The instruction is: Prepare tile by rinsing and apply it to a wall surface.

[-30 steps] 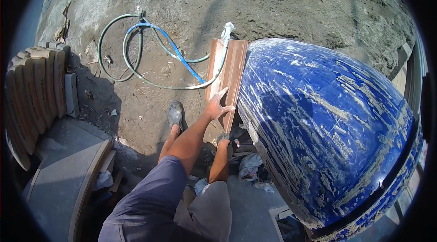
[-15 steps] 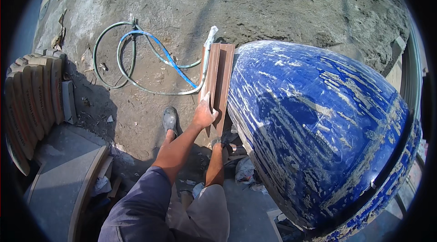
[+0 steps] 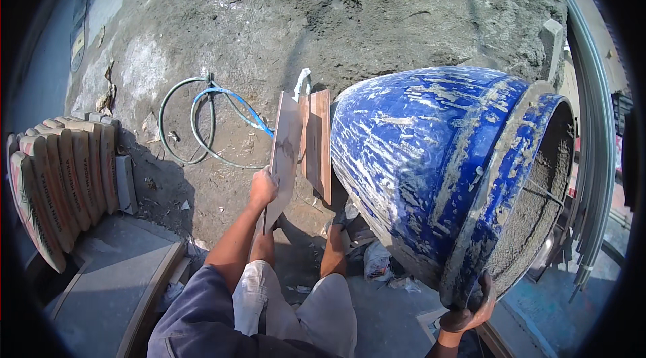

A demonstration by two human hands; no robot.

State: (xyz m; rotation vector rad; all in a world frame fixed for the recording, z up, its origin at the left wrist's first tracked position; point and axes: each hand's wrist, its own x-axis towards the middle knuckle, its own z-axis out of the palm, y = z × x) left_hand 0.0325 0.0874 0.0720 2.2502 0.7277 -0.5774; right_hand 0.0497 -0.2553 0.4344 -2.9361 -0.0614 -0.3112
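Observation:
My left hand (image 3: pixel 264 187) is closed on the lower part of a long flat board (image 3: pixel 286 136), held up on edge in front of my legs. Just right of it, more brown boards (image 3: pixel 319 146) lean against the blue drum of a concrete mixer (image 3: pixel 410 149). The drum is smeared with dried cement, and its mouth faces right, showing a grey, crusted inside wall (image 3: pixel 535 213). At the near edge of that mouth my right hand (image 3: pixel 469 314) has its fingers wrapped round the rim.
A coiled hose (image 3: pixel 163 130), green and blue, lies on the ground beyond the board. Stacked paper sacks (image 3: pixel 64 180) stand at the left. Long metal profiles (image 3: pixel 595 136) run along the far right. Rough grey sand (image 3: pixel 404 15) covers the far ground.
My left hand has drawn one board leftward, away from the others by the drum. My right hand has come into view on the drum's rim. The drum's mouth now shows at the right.

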